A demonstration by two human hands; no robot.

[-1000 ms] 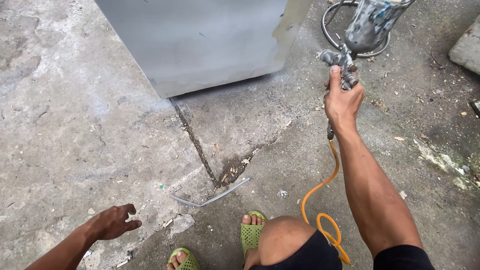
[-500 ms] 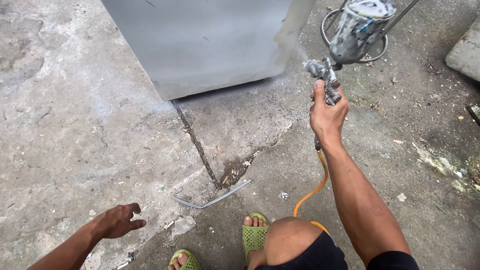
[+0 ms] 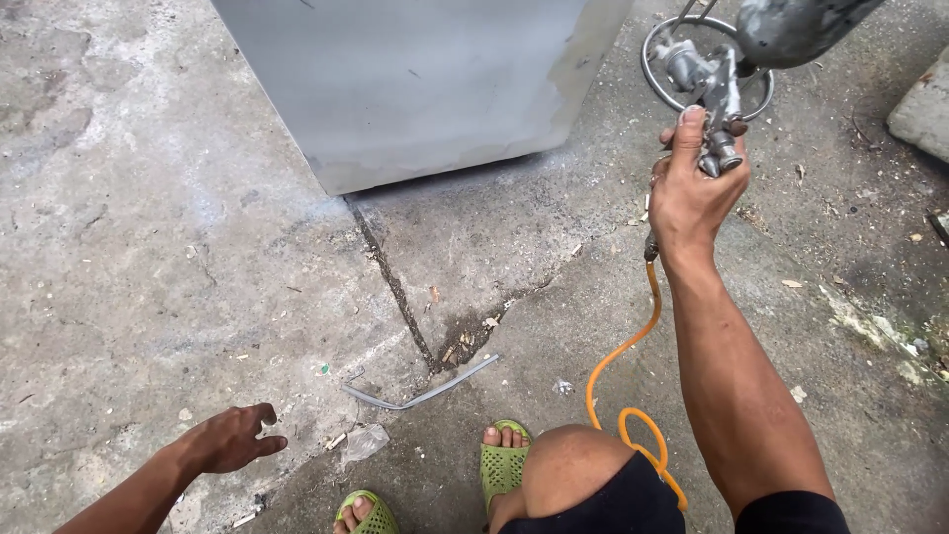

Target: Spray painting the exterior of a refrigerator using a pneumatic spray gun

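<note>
We grip the spray gun [image 3: 714, 97] in our right hand [image 3: 692, 188], aiming at the grey cabinet [image 3: 425, 79]; our left hand [image 3: 229, 438] hangs spread, empty, for balance.

Matt grey-painted box [image 3: 425, 84], dull metal spray gun [image 3: 710, 89], rough cracked concrete floor [image 3: 148, 257]

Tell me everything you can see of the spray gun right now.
The spray gun is bare grey metal, dusted with pale paint. A rounded metal cup sits on top, tilted and partly cut off by the frame. The right hand grips its handle, index finger raised along the body. An orange hose leaves the handle's base, runs down and loops by the knee. The nozzle points left toward the grey box; no spray is visible.
</note>
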